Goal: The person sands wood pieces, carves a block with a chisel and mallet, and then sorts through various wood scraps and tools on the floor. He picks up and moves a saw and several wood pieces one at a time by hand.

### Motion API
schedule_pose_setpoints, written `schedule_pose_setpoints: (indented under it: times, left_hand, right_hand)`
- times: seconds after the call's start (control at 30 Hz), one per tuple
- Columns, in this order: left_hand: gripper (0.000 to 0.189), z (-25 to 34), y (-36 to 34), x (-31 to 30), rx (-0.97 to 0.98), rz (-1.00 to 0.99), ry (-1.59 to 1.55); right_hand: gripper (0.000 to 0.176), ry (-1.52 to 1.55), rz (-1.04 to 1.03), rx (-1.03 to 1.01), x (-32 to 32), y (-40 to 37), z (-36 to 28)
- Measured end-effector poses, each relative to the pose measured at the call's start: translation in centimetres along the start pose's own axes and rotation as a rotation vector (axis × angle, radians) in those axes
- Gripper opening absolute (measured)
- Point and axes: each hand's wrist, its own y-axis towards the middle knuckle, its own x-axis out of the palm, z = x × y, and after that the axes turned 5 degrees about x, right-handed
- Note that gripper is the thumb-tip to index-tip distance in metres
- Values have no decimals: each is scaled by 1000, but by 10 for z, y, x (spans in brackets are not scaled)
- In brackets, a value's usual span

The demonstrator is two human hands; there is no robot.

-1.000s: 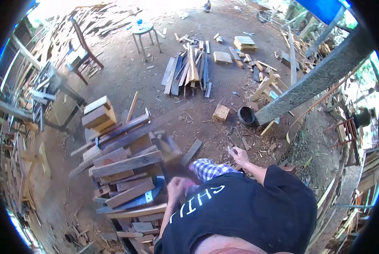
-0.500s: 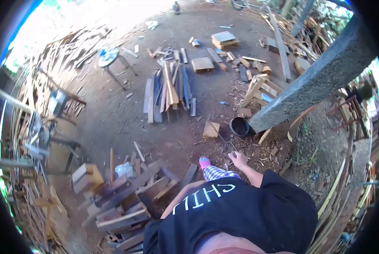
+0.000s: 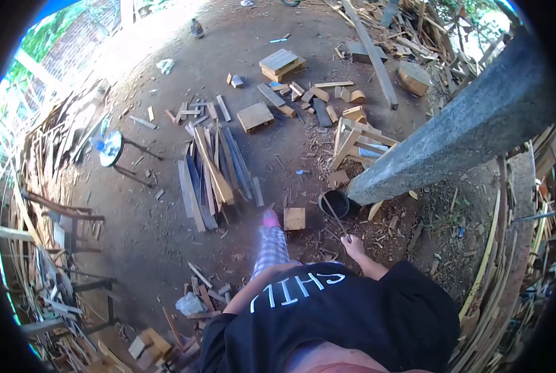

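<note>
My right hand (image 3: 354,246) is closed around a thin dark stick (image 3: 336,217) that points up toward a black bucket (image 3: 334,203) on the dirt. My left forearm (image 3: 248,291) runs down and to the left across my black shirt, and its hand is hidden. My leg in checked trousers reaches forward, its pink shoe (image 3: 270,219) touching the ground beside a small square wooden block (image 3: 294,219).
A thick grey concrete beam (image 3: 464,133) slants up to the right of the bucket. Loose planks (image 3: 212,171) lie ahead on the left, with a wooden frame (image 3: 358,140) and blocks beyond. A round stool (image 3: 111,149) stands left. Scrap wood (image 3: 147,345) is piled at lower left.
The stacked timber that was under my left hand has slid down and out to the lower left. The bucket, block and planks have come closer as I stepped forward.
</note>
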Motion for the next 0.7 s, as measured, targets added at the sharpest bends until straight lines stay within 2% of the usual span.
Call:
schedule_pose_setpoints:
  times: [0.1,0.13,0.2,0.23,0.33,0.4,0.47,0.57,0.7]
  left_hand:
    - [36,45,16,-42,-17,-43,21]
    - [36,63,21,-55,-13,-52,20]
    - [36,101,32,-82,4,-59,8]
    - [36,115,36,-92,7,-58,-9]
    - [36,137,35,-120,-16,-41,-78]
    - [36,150,37,-135,-38,-42,-108]
    - [36,175,48,-150,-37,-54,-123]
    - [36,219,72,-175,-32,-76,-132]
    - [35,280,119,-203,-23,-108,-169]
  right_hand:
    - [42,7,-87,47,10,30,-33]
    - [42,5,-80,42,5,41,-53]
    - [43,48,-200,38,-2,69,-101]
    - [40,54,-95,-37,5,86,-118]
    - [39,131,-61,-153,11,144,-174]
    - [45,177,-82,-104,-11,160,-229]
    - [43,184,-104,-77,1,193,-238]
    - [46,177,-126,-166,-7,224,-263]
    - [46,31,-171,-140,4,289,-259]
